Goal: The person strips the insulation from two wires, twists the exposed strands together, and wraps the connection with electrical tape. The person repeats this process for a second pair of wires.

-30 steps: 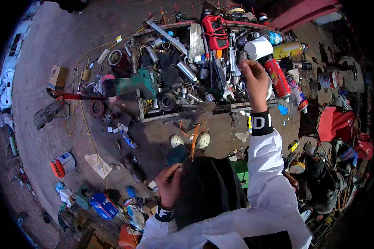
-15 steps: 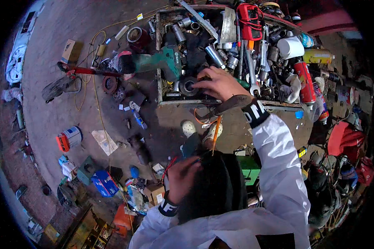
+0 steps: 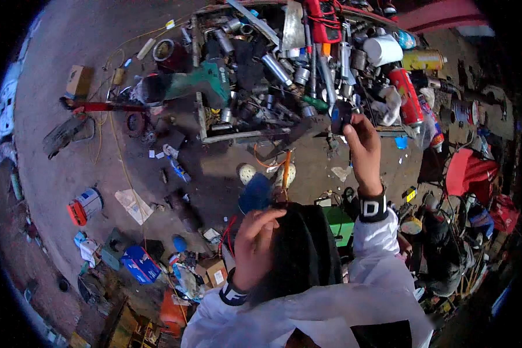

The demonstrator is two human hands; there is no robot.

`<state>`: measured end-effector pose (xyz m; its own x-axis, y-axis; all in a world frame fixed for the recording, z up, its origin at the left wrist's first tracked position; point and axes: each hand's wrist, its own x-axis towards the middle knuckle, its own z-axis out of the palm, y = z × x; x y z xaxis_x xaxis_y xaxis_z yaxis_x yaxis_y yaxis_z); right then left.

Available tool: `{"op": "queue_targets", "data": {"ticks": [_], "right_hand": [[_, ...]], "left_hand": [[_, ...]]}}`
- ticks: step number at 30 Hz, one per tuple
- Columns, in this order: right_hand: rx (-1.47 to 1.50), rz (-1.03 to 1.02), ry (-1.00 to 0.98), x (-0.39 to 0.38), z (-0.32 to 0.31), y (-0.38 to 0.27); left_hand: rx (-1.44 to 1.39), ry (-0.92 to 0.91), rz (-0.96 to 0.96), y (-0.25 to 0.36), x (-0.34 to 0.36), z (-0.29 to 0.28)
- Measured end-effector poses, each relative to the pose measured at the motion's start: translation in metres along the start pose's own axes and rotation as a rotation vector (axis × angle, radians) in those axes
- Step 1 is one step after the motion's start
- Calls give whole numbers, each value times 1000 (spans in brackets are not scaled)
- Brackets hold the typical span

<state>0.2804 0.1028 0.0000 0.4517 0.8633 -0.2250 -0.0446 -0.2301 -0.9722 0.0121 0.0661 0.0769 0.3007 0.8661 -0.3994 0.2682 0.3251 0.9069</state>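
My right hand (image 3: pixel 363 152) is raised at the front right of an open tool tray (image 3: pixel 243 136). Between its thumb and fingers is a dark round metal piece (image 3: pixel 341 118) with a hollow middle, like a large socket. My left hand (image 3: pixel 254 248) hangs low beside black cloth (image 3: pixel 304 249), its fingers loosely bent and apart, with nothing visible in them. Inside the tray lie several chrome sockets (image 3: pixel 276 69), wrenches and a red multimeter (image 3: pixel 322 22). A green angle grinder (image 3: pixel 200 84) rests across the tray's left edge.
Spray cans (image 3: pixel 406 98) and a white tub (image 3: pixel 383 51) crowd the tray's right side. A red jack handle (image 3: pixel 107 107) and a yellow cord (image 3: pixel 117 151) lie on the floor at left. An orange rod (image 3: pixel 286 169) stands between my shoes. A blue box (image 3: pixel 140 264) sits lower left.
My right hand has lifted the dark round piece from the tray's front edge and moved right and nearer with it. The view has shifted slightly. My left hand stays beside the black cloth.
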Motion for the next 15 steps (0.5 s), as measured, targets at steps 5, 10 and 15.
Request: {"op": "queue_targets", "data": {"ticks": [5,10,15], "right_hand": [[108,222,30,-97,-5,-34],[260,429,-114,-134,3,-45],[464,631,-101,-150,8,-46]], "left_hand": [[13,-128,-60,11,-1,8],[252,-153,170,14,8,18],[335,-217,318,-7,0,28]]}}
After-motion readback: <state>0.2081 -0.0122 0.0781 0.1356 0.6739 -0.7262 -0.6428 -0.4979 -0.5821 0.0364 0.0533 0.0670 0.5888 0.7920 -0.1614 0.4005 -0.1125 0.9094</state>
